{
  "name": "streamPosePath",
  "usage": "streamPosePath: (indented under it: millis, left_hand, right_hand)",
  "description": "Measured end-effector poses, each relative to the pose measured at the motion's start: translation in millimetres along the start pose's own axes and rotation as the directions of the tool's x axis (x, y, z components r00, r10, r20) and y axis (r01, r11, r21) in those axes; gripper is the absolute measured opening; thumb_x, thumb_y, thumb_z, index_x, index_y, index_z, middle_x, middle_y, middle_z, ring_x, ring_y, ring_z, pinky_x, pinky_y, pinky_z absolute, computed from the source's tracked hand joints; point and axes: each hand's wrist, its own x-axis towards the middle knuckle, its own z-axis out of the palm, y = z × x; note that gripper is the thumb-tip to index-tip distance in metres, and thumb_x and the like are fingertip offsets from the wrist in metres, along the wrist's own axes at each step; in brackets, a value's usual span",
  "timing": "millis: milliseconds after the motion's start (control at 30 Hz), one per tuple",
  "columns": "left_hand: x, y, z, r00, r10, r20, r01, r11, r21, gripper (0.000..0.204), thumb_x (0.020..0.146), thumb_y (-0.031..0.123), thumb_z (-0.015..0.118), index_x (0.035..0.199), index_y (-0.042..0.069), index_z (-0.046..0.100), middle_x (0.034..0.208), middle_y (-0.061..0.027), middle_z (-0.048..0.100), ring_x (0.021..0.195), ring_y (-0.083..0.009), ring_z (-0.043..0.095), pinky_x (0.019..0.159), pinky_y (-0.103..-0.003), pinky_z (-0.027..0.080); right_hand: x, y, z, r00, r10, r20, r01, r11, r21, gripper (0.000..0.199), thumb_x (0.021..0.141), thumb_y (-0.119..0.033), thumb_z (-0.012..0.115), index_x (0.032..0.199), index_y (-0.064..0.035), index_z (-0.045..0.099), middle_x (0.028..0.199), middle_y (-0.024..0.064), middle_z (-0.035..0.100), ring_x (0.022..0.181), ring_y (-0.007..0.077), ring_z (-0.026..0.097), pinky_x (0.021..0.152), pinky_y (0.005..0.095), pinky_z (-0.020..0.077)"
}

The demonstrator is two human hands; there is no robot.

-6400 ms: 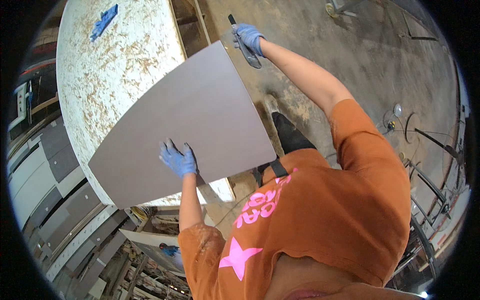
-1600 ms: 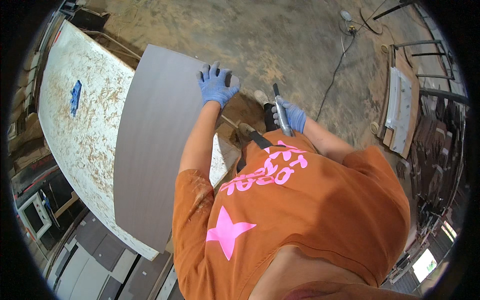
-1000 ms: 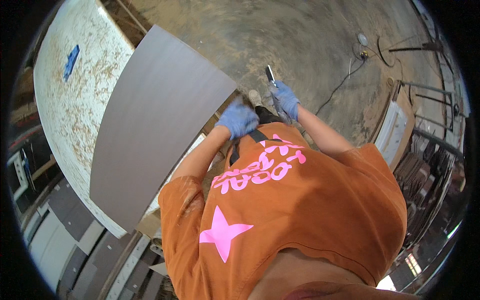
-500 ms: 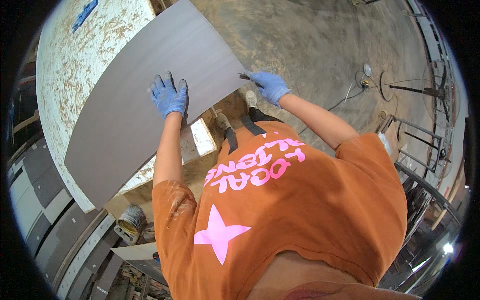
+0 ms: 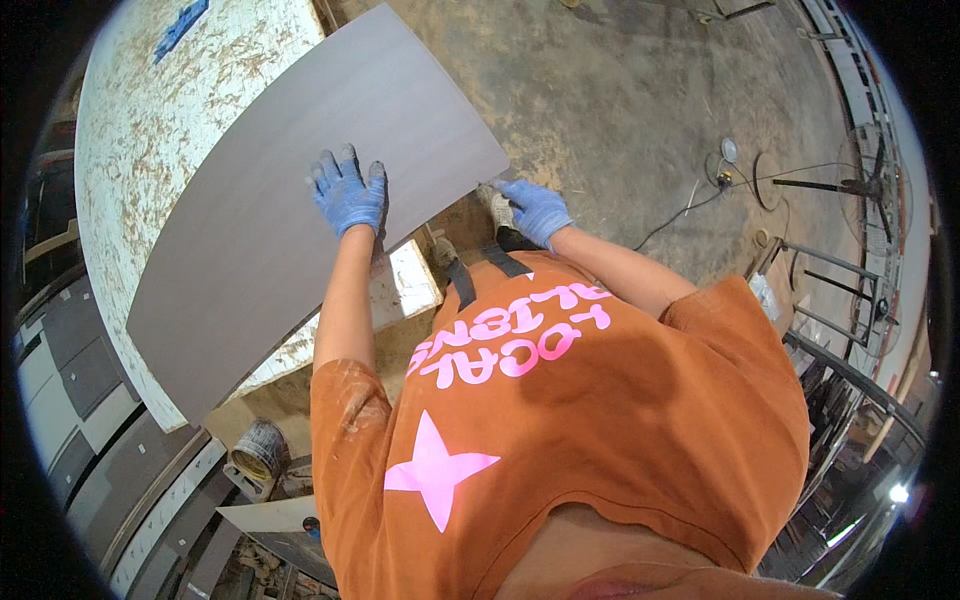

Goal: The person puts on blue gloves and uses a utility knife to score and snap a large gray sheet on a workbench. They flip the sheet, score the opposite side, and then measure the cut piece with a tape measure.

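the left arm reaches forward, its blue-gloved left hand [image 5: 347, 193] spread flat, fingers splayed, palm pressing on the large grey-brown rectangular laminate sheet [image 5: 290, 200]. the right arm bends across, its blue-gloved right hand [image 5: 535, 208] curled at the sheet's near corner; its grip cannot be told. the sheet lies on the worn, white-painted round wooden table [image 5: 130, 120].

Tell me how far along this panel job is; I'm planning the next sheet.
Done: the grey panel lies flat on the worn white worktable. In hand: the left hand presses flat on it, while the right hand is at its near corner. Left: I cannot tell; no finished cut or trim shows.
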Motion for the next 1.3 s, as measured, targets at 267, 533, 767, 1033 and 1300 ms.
streamPosePath:
  millis: [267, 533, 767, 1033, 1300]
  left_hand:
    - [-1, 0, 0, 1.0, 0.005, -0.019, -0.006, 0.999, -0.046, 0.067, 0.087, 0.056, 0.047, 0.143, 0.018, 0.043, 0.151, -0.0162, 0.031, 0.142, -0.0352, 0.021, 0.118, -0.047, 0.008]
    - [-2, -1, 5, 0.998, 0.022, -0.058, -0.026, 0.998, -0.063, 0.067, 0.087, 0.055, 0.048, 0.142, 0.017, 0.044, 0.15, -0.0162, 0.032, 0.141, -0.0357, 0.023, 0.117, -0.048, 0.01]
    - [-2, -1, 3, 0.998, 0.019, -0.056, -0.024, 0.996, -0.083, 0.067, 0.086, 0.054, 0.05, 0.141, 0.016, 0.044, 0.15, -0.0169, 0.034, 0.141, -0.0356, 0.023, 0.117, -0.048, 0.01]
    - [-13, 13, 1, 0.983, 0.18, -0.022, -0.18, 0.983, -0.031, 0.069, 0.085, 0.055, 0.052, 0.142, 0.017, 0.042, 0.15, -0.0189, 0.033, 0.141, -0.037, 0.025, 0.116, -0.049, 0.011]
    - [-39, 130, -17, 0.733, 0.673, 0.098, -0.655, 0.737, -0.164, 0.077, 0.081, 0.059, 0.055, 0.144, 0.018, 0.04, 0.151, -0.0124, 0.033, 0.14, -0.0367, 0.026, 0.113, -0.06, 0.008]
  right_hand:
    - [4, 18, 37, 0.834, 0.091, -0.544, 0.071, 0.96, 0.27, 0.048, 0.083, -0.008, 0.054, 0.129, -0.0213, 0.054, 0.106, 0.0142, 0.062, 0.096, 0.0353, 0.06, 0.08, 0.0434, 0.0504]
    - [-11, -39, 36, 0.99, -0.081, -0.115, 0.084, 0.996, 0.02, 0.058, 0.086, -0.008, 0.047, 0.139, -0.032, 0.044, 0.106, 0.0167, 0.062, 0.092, 0.037, 0.063, 0.077, 0.0469, 0.0508]
    - [6, -31, 31, 0.981, 0.038, -0.191, -0.038, 0.999, 0.001, 0.059, 0.083, -0.007, 0.053, 0.138, -0.0287, 0.045, 0.105, 0.0148, 0.064, 0.093, 0.0338, 0.064, 0.077, 0.0483, 0.0519]
    - [-17, -21, 37, 0.996, -0.061, -0.06, 0.085, 0.774, 0.627, 0.054, 0.091, -0.016, 0.055, 0.143, -0.022, 0.042, 0.111, 0.0146, 0.063, 0.101, 0.0296, 0.062, 0.085, 0.0388, 0.0501]
    - [-42, 121, 107, 0.852, 0.524, -0.024, -0.113, 0.228, 0.967, 0.025, 0.091, -0.015, 0.06, 0.114, -0.0069, 0.057, 0.087, 0.007, 0.064, 0.073, 0.0158, 0.06, 0.061, 0.0294, 0.0494]
